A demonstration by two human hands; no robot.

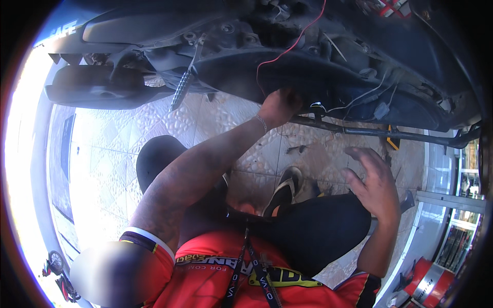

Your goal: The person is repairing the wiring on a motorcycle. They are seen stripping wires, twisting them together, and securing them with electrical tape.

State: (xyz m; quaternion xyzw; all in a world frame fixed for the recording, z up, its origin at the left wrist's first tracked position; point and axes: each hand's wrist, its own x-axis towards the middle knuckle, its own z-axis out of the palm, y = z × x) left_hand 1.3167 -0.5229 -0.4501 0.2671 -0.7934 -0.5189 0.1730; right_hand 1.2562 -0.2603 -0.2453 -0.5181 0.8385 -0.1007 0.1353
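Observation:
A dark scooter or motorcycle body [231, 66] spans the upper part of the view, its lower side exposed. My left hand [280, 107] reaches up to the edge of its dark panel, fingers curled in; the fingertips are in shadow, so what they grip is hidden. A thin red wire [287, 50] hangs from above and runs down to this hand. Just right of it, a pale wire with a small white tip [318, 106] lies against the panel. My right hand [371, 179] is raised below the black tube [359, 131], empty, fingers apart.
A ribbed metal lever [182, 88] juts down on the left, beside a bulky dark rounded part [97, 86]. Another pale connector [381, 110] hangs at right. A yellow-and-black object [393, 137] stands under the tube. A red cylindrical container [429, 281] is at lower right on the tiled floor [115, 149].

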